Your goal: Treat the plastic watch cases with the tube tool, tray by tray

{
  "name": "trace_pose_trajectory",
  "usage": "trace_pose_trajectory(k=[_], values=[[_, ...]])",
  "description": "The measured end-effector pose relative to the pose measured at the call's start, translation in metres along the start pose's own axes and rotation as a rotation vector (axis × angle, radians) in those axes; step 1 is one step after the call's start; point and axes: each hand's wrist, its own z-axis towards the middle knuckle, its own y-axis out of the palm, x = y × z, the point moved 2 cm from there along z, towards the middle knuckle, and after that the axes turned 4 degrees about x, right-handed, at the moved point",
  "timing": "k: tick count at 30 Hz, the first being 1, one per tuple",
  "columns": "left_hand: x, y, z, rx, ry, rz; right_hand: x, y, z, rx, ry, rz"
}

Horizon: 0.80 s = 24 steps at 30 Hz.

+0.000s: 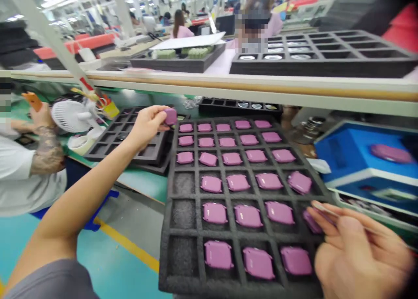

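Note:
A black foam tray [187, 240] with a grid of square pockets lies in front of me, most pockets holding a purple case [248, 215]. The left column's lower pockets are empty. My left hand [148, 124] reaches to the tray's far left corner, fingers pinched on one purple case [170, 115]. My right hand [354, 251] hovers over the tray's near right corner, blurred, fingers loosely curled around a thin stick-like tool [329, 212], next to a purple case [311, 221].
Empty black trays [126, 138] lie to the left. A blue fixture [359, 159] carrying a purple case stands at the right. A shelf [228, 88] above bears more trays. A person's arm [45, 146] and a small white fan [70, 115] are at the left.

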Motion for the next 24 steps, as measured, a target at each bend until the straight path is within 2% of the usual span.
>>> trace_pose_trajectory(k=[1,2,5,7,10,14,24], values=[[0.022,0.026,-0.018,-0.109,0.047,-0.156,-0.002,0.000,0.001,0.056,0.012,0.024],[0.044,0.053,-0.036,-0.231,0.083,-0.275,-0.004,0.002,0.001,0.059,0.040,0.046],[0.099,0.123,-0.087,-0.560,0.131,-0.406,-0.009,0.003,0.003,0.057,0.036,0.091],[0.121,0.158,-0.111,-0.710,0.121,-0.427,-0.009,0.002,0.005,0.062,0.009,0.114],[0.133,0.193,-0.128,-0.826,0.100,-0.451,-0.005,-0.002,0.009,0.038,-0.034,0.159],[0.129,0.208,-0.133,-0.849,0.092,-0.488,-0.002,-0.003,0.012,-0.039,-0.075,0.158],[0.130,0.206,-0.139,-0.781,0.087,-0.490,-0.001,-0.006,0.014,-0.050,-0.049,0.056]])
